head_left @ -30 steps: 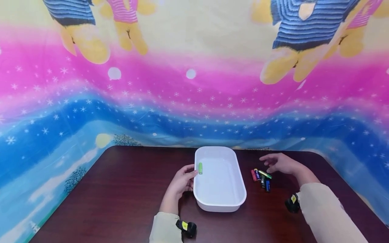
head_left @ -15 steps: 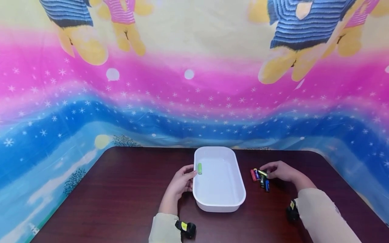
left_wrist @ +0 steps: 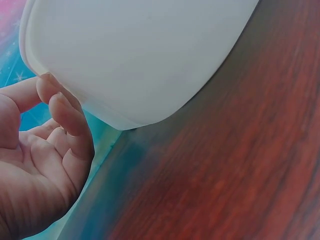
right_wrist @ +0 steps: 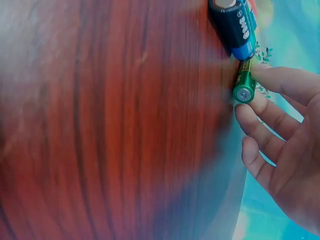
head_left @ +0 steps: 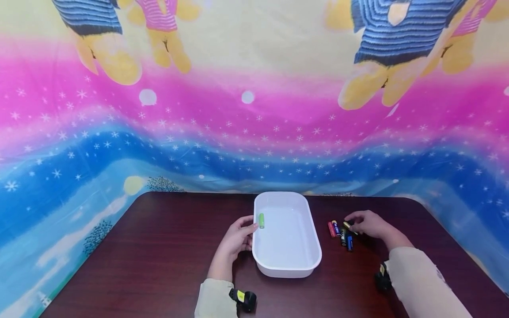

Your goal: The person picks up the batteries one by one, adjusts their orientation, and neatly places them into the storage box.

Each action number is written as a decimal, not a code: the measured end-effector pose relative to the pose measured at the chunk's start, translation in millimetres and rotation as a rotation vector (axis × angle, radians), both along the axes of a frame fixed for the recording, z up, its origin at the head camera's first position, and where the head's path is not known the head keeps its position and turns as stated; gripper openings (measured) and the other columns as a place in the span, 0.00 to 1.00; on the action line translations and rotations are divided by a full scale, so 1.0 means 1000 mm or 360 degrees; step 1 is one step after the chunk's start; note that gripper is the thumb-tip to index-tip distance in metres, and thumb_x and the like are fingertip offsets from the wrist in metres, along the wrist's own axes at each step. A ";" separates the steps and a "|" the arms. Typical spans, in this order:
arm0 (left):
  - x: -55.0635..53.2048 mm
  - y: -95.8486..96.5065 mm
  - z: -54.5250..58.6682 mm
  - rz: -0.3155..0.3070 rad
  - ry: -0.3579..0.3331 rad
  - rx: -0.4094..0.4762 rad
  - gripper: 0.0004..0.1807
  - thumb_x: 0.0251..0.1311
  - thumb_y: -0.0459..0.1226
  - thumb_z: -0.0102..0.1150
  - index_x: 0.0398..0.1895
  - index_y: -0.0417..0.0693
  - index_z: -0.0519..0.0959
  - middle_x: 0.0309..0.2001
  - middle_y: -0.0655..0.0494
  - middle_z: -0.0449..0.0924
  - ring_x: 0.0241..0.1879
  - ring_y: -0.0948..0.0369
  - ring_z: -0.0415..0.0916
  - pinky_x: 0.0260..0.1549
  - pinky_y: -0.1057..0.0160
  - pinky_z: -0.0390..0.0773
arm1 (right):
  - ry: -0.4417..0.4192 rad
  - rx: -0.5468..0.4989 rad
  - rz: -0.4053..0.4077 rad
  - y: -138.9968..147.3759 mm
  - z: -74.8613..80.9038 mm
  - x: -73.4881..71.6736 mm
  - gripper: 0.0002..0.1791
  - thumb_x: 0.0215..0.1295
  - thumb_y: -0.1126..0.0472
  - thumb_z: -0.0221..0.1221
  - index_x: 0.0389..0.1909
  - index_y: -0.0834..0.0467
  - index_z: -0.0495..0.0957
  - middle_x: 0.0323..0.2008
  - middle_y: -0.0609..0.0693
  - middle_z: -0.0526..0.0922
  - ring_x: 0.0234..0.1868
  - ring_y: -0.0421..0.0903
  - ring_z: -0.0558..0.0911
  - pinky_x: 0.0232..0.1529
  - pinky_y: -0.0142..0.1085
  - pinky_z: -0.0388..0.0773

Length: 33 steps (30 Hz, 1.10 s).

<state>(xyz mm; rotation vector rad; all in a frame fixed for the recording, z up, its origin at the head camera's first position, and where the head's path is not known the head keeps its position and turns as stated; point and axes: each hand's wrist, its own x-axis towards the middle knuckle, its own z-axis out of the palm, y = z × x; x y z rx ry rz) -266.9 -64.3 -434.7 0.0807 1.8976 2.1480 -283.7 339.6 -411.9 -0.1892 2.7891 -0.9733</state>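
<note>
My left hand [head_left: 237,240] grips the left rim of a white plastic basin [head_left: 287,268], thumb over the edge and fingers curled against the outside wall. In the left wrist view the fingertips [left_wrist: 61,99] meet the basin's side [left_wrist: 140,60]. A light green battery [head_left: 261,220] lies inside, beside that thumb. Right of the basin, my right hand [head_left: 370,224] pinches a green and gold battery [right_wrist: 245,89] between thumb and fingers. Just left of this hand lie a red battery [head_left: 332,229], a dark one [head_left: 343,237] and a blue one [head_left: 350,243], bunched together.
The dark wooden table [head_left: 171,247] spreads around the basin on both sides. A colourful printed curtain [head_left: 222,132] hangs along its back and side edges. Each sleeve carries a small black wrist camera [head_left: 247,300].
My right hand has come down to the battery pile, taken the green and gold battery and drawn it slightly right. My left hand has stayed on the basin.
</note>
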 end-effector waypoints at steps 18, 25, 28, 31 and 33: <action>0.019 -0.001 0.028 -0.0036 0.0009 -0.0007 0.27 0.63 0.37 0.52 0.63 0.36 0.61 0.23 0.55 0.72 0.17 0.64 0.67 0.18 0.68 0.73 | -0.0311 -0.0014 0.0138 0.007 0.010 0.003 0.38 0.45 0.78 0.56 0.64 0.62 0.64 0.39 0.57 0.67 0.24 0.48 0.66 0.22 0.39 0.68; 0.019 0.000 0.027 -0.0025 0.0045 0.0000 0.26 0.64 0.36 0.51 0.63 0.35 0.61 0.23 0.55 0.72 0.17 0.64 0.67 0.18 0.69 0.72 | -0.0315 -0.0026 0.0112 0.007 0.012 0.001 0.35 0.45 0.81 0.56 0.60 0.67 0.66 0.30 0.54 0.67 0.21 0.45 0.63 0.21 0.35 0.64; 0.018 -0.001 0.026 -0.0022 0.0036 0.0003 0.27 0.64 0.36 0.51 0.63 0.35 0.61 0.23 0.55 0.72 0.17 0.65 0.67 0.17 0.69 0.72 | -0.0292 -0.0067 0.0079 0.009 0.011 0.001 0.34 0.46 0.79 0.58 0.60 0.68 0.66 0.30 0.55 0.68 0.23 0.46 0.65 0.22 0.36 0.66; 0.014 -0.001 0.021 -0.0019 0.0010 -0.0008 0.26 0.64 0.36 0.52 0.63 0.37 0.62 0.23 0.55 0.72 0.17 0.64 0.67 0.17 0.68 0.72 | -0.0251 -0.0172 0.0045 0.014 0.007 0.003 0.35 0.48 0.77 0.58 0.61 0.69 0.63 0.34 0.57 0.69 0.26 0.48 0.67 0.24 0.39 0.69; 0.010 -0.001 0.015 -0.0015 -0.0004 -0.0011 0.26 0.64 0.37 0.52 0.63 0.38 0.62 0.22 0.56 0.72 0.17 0.64 0.67 0.17 0.68 0.72 | -0.0228 -0.0272 -0.0001 0.017 0.004 0.004 0.35 0.50 0.76 0.59 0.63 0.70 0.61 0.38 0.58 0.70 0.28 0.49 0.69 0.26 0.40 0.71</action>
